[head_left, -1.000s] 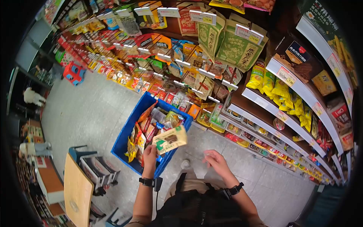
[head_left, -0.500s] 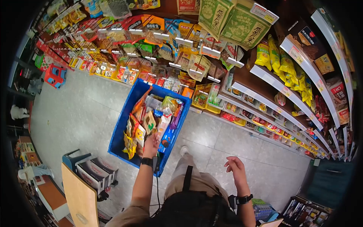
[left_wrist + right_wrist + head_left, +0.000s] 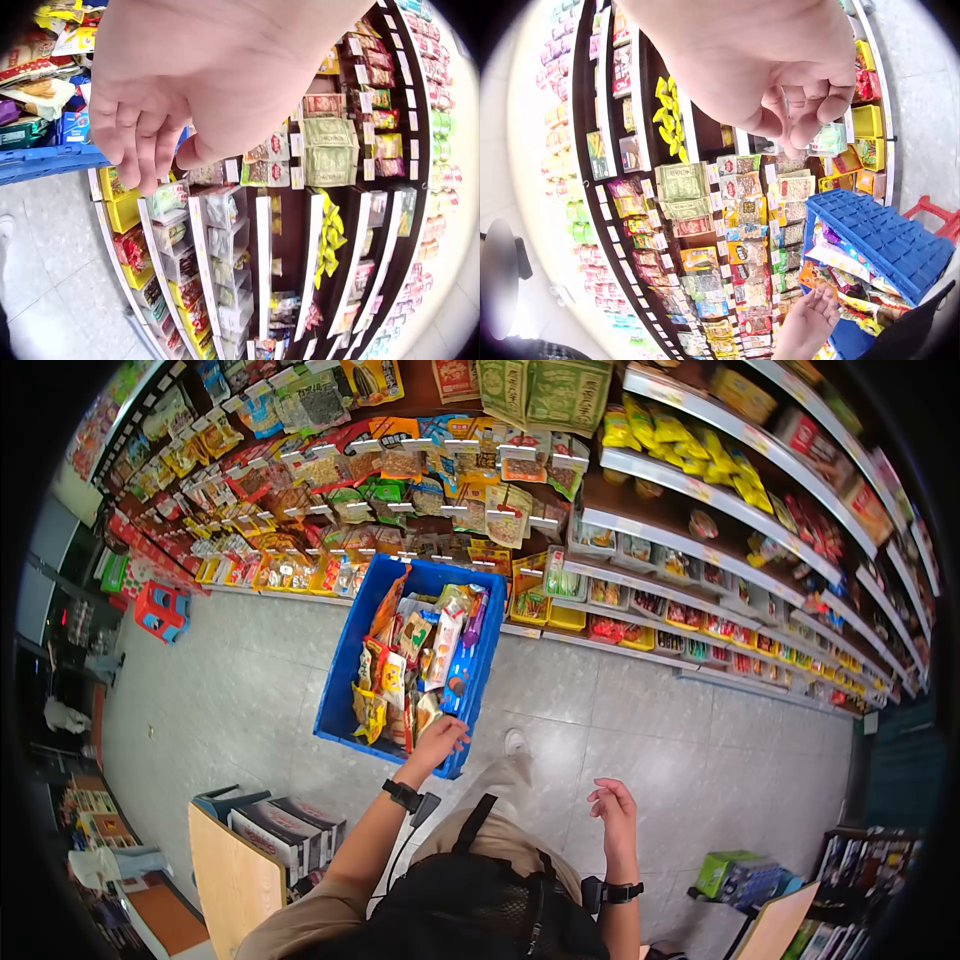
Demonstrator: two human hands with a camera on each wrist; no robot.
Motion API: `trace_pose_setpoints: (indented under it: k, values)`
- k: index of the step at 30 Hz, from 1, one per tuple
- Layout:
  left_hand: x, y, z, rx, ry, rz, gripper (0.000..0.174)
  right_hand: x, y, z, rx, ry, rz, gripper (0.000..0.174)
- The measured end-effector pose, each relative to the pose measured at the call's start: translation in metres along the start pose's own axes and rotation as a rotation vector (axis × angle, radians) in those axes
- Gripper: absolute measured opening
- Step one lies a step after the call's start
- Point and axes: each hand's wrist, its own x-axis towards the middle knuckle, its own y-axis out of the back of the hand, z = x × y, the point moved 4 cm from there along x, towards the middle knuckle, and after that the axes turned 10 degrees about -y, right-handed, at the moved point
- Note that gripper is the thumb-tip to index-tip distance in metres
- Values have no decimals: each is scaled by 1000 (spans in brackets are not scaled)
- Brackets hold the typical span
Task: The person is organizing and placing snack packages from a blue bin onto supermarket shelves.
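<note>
Two bare hands show in the head view. The left hand [image 3: 440, 738], just below the middle of the frame, reaches over the near rim of the blue rectangular plastic crate [image 3: 343, 655]. The crate stands at centre frame on the grey tiled floor [image 3: 650, 710], hard against the foot of the stocked shop shelves [image 3: 690, 495]. The left fingers [image 3: 142, 150] are loosely bent and grip nothing. They hover at the nearest of the bright foil snack packets [image 3: 425, 650] heaped in the crate.

The right hand [image 3: 612, 807], lower right of centre, hangs in the air well apart from the crate. Its fingers [image 3: 810, 112] curl slackly toward the thumb and appear to hold nothing.

Picking from this heap would, I judge, go best by pinching one packet at a free edge and lifting it straight up. The packets overlap and lean on each other, so a sideways drag could spill the neighbours over the low rim.

Whether the left fingertips touch a packet cannot be told, because the wrist view shows only the back of the hand. The packet labels are too small to read, and the person's body hides the floor at the bottom of the frame.
</note>
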Motion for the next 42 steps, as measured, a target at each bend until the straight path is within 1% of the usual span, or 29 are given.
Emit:
trace_pose_setpoints:
  k: [1,2,3,5,6,8,10,12,14,16,19,21,23,24,25,27,28,30,31,32,33,34,35,37,38,39,40,41,42]
  values:
    - [-22,-1,-2,49,-19,-52,20,-17,2,21,68,-8,-21,17]
    - [-45,1,-6,70,-1,-83,19,-32,2,40,136,-15,-42,17]
    - [-69,4,-13,81,-2,-80,19,-47,3,56,146,-15,-48,17]
    - [-107,15,-21,124,-3,-92,19,-73,2,85,264,-13,-25,16]
    - [-123,18,-13,127,25,-80,19,-82,1,100,272,-11,-32,16]
    - [-152,29,-6,129,24,-64,18,-97,-1,125,401,0,-67,16]
    - [-173,40,2,126,24,-49,18,-111,-14,137,402,-18,-82,16]
    - [-186,50,12,79,-29,-28,18,-120,-27,149,395,-39,-93,16]
    - [-197,63,20,39,-43,-1,17,-123,-44,160,401,-80,-110,16]
    - [-201,88,25,-1,-57,25,17,-118,-72,165,390,-79,-124,16]
    - [-206,128,13,-95,-82,73,17,-115,-116,160,322,-85,-147,16]
    - [-207,168,-3,-122,-8,139,18,-108,-156,157,272,-82,-167,15]
    - [-204,211,-11,-133,-12,158,18,-89,-202,159,169,-72,-203,14]
    - [-205,239,-13,-123,-6,174,19,-80,-230,163,165,-76,-197,14]
    - [-205,267,-12,-129,0,171,19,-66,-262,167,96,-59,-210,13]
    - [-207,330,-6,-145,-51,183,18,-32,-333,173,-70,-53,-206,12]
    - [-214,366,-9,-179,-42,263,18,-12,-371,183,-168,-66,-189,13]
    - [-215,440,-11,-224,-41,351,19,40,-443,225,-382,376,-186,17]
    - [-215,477,-11,-237,-43,386,20,54,-481,217,-545,430,-156,19]
    - [-217,516,-10,-233,-49,377,20,70,-524,207,-701,487,-146,21]
    - [-220,556,-11,-222,-31,420,20,80,-547,213,-695,491,-137,21]
    - [-223,592,-11,-212,-14,464,21,96,-565,230,-852,458,-149,24]
    - [-225,622,-11,-208,-20,455,21,110,-580,249,-1008,421,-160,26]
    - [-244,687,-8,-210,-30,530,21,157,-596,308,-1100,118,-115,34]
    - [-249,717,-6,-211,-41,565,20,143,-610,292,-1136,167,-127,35]
    - [-253,742,-6,-214,-68,593,20,171,-603,322,-1130,137,-17,36]
    - [-257,764,-7,-225,-73,626,20,139,-620,287,-971,90,195,36]
    - [-260,783,-7,-237,-79,659,19,130,-632,275,-1011,153,239,34]
    - [-263,795,-4,-255,-68,678,19,96,-647,243,-950,242,366,26]
